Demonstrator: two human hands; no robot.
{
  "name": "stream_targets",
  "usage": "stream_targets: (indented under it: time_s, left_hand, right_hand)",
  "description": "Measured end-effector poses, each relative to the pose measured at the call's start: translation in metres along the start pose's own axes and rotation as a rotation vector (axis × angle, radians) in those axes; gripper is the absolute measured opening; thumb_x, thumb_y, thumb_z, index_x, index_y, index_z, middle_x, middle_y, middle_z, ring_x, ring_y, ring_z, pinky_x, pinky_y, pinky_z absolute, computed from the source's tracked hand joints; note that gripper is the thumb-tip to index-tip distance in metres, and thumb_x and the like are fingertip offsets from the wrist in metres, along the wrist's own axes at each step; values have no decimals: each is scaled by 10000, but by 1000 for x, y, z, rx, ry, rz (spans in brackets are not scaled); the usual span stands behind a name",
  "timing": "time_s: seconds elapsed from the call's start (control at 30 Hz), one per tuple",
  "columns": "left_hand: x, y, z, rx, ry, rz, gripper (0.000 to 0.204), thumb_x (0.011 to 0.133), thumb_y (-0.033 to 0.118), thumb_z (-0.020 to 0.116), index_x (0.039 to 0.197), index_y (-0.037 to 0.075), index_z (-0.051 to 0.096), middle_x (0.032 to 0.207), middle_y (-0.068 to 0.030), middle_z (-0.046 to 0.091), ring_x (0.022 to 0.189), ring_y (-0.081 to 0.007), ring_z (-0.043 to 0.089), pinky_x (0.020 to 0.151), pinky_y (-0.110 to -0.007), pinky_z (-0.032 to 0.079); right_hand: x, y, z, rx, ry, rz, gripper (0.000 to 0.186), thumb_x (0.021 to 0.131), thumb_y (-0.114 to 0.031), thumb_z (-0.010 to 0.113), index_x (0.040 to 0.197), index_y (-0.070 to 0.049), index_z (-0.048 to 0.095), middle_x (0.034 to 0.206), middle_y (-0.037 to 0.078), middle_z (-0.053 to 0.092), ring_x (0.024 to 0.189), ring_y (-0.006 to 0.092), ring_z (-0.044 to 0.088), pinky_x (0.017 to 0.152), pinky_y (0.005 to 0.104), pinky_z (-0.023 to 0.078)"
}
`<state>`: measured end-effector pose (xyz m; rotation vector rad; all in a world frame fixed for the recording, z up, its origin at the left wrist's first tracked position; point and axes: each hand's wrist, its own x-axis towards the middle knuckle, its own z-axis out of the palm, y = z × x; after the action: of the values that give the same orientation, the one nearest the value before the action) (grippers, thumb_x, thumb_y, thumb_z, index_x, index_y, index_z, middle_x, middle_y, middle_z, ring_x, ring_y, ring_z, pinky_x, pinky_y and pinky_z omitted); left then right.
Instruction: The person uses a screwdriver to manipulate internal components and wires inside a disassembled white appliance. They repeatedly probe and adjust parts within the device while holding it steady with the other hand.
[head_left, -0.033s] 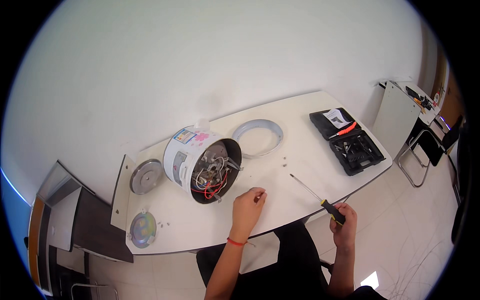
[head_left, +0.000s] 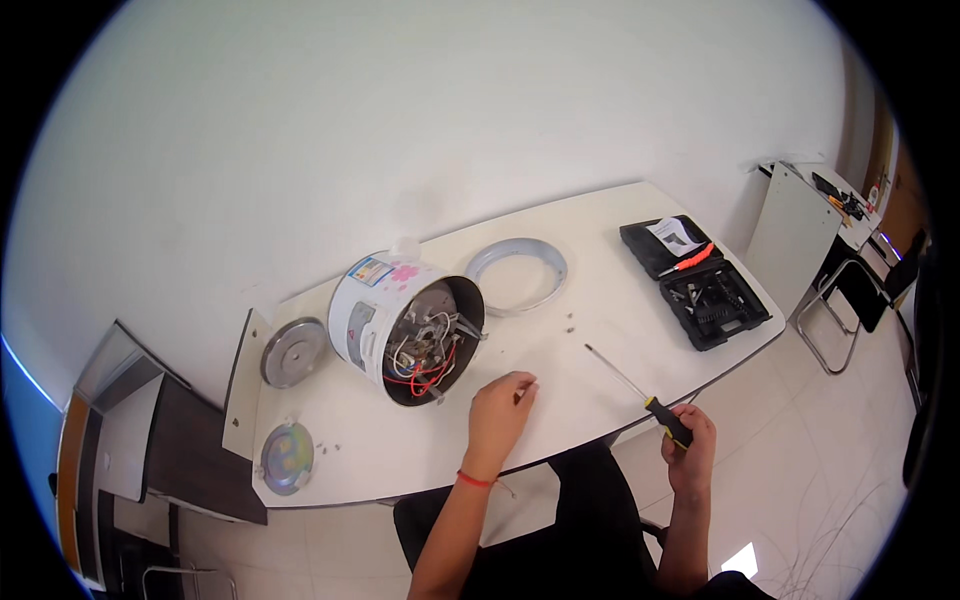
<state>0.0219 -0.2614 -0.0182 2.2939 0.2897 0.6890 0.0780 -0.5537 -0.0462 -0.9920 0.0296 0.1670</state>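
Observation:
My right hand (head_left: 692,450) is wrapped round the black-and-yellow handle of a screwdriver (head_left: 627,378), whose tip points up and left over the table. My left hand (head_left: 496,418) is just above the table near its front edge, fingers curled in toward the thumb; anything pinched there is too small to make out. Left of that hand, a white rice cooker body (head_left: 372,312) with pink flowers lies on its side, apart from my fingers. Its open bottom faces me, showing red and white wires (head_left: 430,365) and metal parts inside.
Behind lies a pale ring (head_left: 478,262). A metal disc (head_left: 292,355) and a round plate (head_left: 287,460) are at the left, with small screws (head_left: 330,449) beside the plate. More small pieces (head_left: 569,328) lie mid-table. An open black toolbox (head_left: 735,325) holds an orange-handled tool (head_left: 693,258).
My left hand has shifted very slightly to the right. The screwdriver in my right hand has moved a touch the same way.

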Motion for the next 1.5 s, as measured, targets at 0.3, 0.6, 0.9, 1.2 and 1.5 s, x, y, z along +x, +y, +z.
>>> stream_targets:
  time_s: [0.3, 0.6, 0.9, 1.2, 1.5]
  left_hand:
    - [78, 9, 46, 224, -164, 128, 156, 883, 169, 698, 990, 75, 763, 969, -85, 694, 880, -274, 693, 785, -397, 552]
    - [84, -1, 55, 124, -132, 145, 219, 866, 131, 724, 1065, 43, 752, 972, -106, 697, 850, -260, 696, 766, -369, 552]
    - [-26, 13, -49, -33, 389, 275, 139, 848, -36, 687, 980, 4, 710, 849, -75, 653, 668, -111, 611, 537, -215, 448]
    - [-23, -44, -135, 314, 760, 365, 672, 879, 281, 736, 1418, 49, 408, 1467, -194, 421, 1347, -340, 400, 1096, -460, 340]
    - [27, -77, -165, 160, 432, 498, 965, 852, 559, 714, 1573, 115, 252, 1661, -213, 188, 1544, -435, 103, 1230, -565, 131]
  right_hand:
    - [-6, -6, -3, -9, 40, -63, 139, 948, -113, 504, 947, -1, 586, 627, 30, 520, 414, 122, 467, 369, 261, 334]
    - [-1, -8, -18, 2, -34, -82, 150, 959, -104, 517, 1025, 3, 599, 724, 38, 554, 481, 135, 530, 428, 274, 409]
    - [-7, 6, 44, 221, -396, 138, 469, 945, -62, 574, 1389, 64, 493, 1082, 172, 659, 785, 216, 654, 660, 312, 519]
    - [24, 60, 169, -406, -356, -126, 228, 899, -148, 728, 888, -29, 534, 676, 19, 540, 561, 101, 528, 528, 284, 444]
    - [64, 95, 241, -860, -392, -564, 248, 850, -194, 769, 976, -39, 623, 816, 135, 665, 691, 338, 632, 642, 416, 497]
